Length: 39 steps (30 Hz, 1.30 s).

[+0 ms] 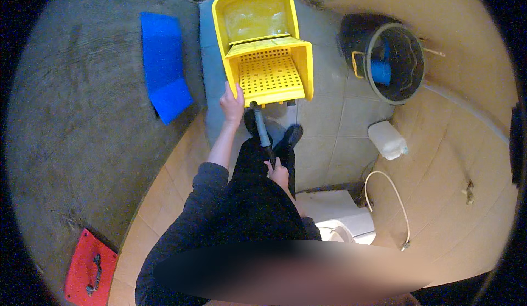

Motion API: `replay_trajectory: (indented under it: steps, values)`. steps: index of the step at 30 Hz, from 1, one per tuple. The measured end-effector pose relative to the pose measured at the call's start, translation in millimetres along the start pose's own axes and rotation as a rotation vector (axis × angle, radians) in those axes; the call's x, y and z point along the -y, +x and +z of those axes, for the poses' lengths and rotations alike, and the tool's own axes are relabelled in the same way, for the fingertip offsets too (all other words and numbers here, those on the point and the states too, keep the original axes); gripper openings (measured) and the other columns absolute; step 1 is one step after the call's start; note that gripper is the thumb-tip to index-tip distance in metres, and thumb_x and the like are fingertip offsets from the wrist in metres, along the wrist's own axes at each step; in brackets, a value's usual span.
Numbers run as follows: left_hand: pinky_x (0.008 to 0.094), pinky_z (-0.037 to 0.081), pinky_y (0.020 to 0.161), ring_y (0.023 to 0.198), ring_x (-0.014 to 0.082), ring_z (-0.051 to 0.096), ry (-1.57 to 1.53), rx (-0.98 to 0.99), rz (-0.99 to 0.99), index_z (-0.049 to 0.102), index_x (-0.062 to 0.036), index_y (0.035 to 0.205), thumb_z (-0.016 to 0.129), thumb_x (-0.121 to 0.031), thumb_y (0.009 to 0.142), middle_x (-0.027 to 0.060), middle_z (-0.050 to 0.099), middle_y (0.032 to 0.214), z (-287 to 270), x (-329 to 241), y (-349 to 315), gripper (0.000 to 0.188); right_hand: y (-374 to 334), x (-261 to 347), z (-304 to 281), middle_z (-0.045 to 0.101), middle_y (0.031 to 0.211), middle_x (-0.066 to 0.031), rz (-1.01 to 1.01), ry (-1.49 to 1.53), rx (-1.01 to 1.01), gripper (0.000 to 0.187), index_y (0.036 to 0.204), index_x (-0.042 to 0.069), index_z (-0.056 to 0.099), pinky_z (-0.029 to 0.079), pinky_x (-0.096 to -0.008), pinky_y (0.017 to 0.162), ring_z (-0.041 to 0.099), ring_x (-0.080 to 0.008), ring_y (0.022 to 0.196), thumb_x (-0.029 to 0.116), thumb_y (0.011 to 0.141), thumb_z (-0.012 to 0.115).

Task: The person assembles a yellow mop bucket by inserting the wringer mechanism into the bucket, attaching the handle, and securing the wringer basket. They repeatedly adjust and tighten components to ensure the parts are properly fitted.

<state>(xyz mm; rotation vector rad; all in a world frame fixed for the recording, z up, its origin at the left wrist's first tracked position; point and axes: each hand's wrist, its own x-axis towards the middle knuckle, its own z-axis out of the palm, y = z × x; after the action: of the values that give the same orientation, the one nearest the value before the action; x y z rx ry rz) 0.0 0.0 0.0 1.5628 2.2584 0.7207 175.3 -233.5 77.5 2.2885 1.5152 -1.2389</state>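
A yellow mop bucket (255, 17) stands on the tiled floor in front of me. At its near end sits a yellow mop wringer (272, 75), its sloping plate full of square holes. My left hand (233, 107) is closed on the wringer's near left side edge. My right hand (279, 174), nearer my body, is closed around the dark grip of the wringer's lever (262, 127). This lever has a grey shaft and slants from the wringer toward me. My shoes are just behind the wringer.
At the right stands a dark round bin (396, 92) with a yellow handle and something blue inside. A whitish plastic jug (387, 140) and a pale hose (396, 193) are nearer. White toilet fixtures (329, 210) stand behind me. Leftward are a bent blue panel (164, 59) and a red panel (82, 262) with a handle.
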Motion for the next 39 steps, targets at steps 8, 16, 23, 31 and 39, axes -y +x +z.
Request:
replay_trajectory:
  steps: [8, 16, 23, 31, 39]
  values:
    - [0.0478, 0.049, 0.053, 0.061, 0.0411, 0.063, -0.046, 0.019, -0.017, 0.056, 0.001, 0.099, 0.062, -0.015, 0.091, 0.0225, 0.063, 0.069, -2, -6, 10, 0.018, 13, -15, 40, 0.06, 0.059, -0.0222, 0.052, -0.041, 0.056, 0.045, 0.112, 0.002, 0.056, 0.047, -0.0469, 0.046, 0.062, -0.0396, 0.053, 0.042, 0.092, 0.064]
    - [0.0499, 0.048, 0.056, 0.066, 0.043, 0.063, -0.171, -0.053, -0.036, 0.055, 0.0, 0.099, 0.061, -0.014, 0.091, 0.0244, 0.062, 0.072, -6, -22, 33, 0.017, 66, -47, 63, 0.061, 0.059, -0.0167, 0.015, -0.137, 0.09, 0.048, 0.125, 0.006, 0.051, 0.048, -0.0483, 0.048, 0.062, -0.0366, 0.053, 0.035, 0.09, 0.066]
    - [0.0457, 0.051, 0.064, 0.076, 0.0383, 0.067, -0.216, 0.121, -0.111, 0.053, -0.0023, 0.099, 0.063, -0.019, 0.092, 0.0196, 0.066, 0.081, -49, -13, 51, 0.021, 4, 11, 20, 0.064, 0.067, -0.0202, 0.043, -0.062, 0.067, 0.043, 0.118, 0.006, 0.052, 0.051, -0.0501, 0.054, 0.065, -0.0387, 0.061, 0.04, 0.093, 0.06]
    - [0.0409, 0.045, 0.091, 0.106, 0.0322, 0.059, -0.001, 0.016, -0.098, 0.056, -0.005, 0.116, 0.063, -0.011, 0.088, 0.0136, 0.062, 0.107, -107, -38, 50, 0.029, -38, 94, -89, 0.064, 0.074, -0.0288, 0.05, 0.182, 0.208, 0.044, 0.122, 0.003, 0.048, 0.05, -0.0536, 0.059, 0.064, -0.0479, 0.071, 0.039, 0.097, 0.054]
    - [0.0469, 0.04, 0.105, 0.125, 0.0381, 0.048, 0.006, 0.419, 0.376, 0.045, -0.0028, 0.134, 0.064, -0.006, 0.081, 0.0193, 0.053, 0.13, -81, -48, 73, 0.057, -35, 100, -106, 0.062, 0.067, -0.0185, 0.005, 0.365, 0.277, 0.039, 0.127, 0.007, 0.044, 0.046, -0.0432, 0.046, 0.062, -0.033, 0.057, 0.032, 0.099, 0.053]
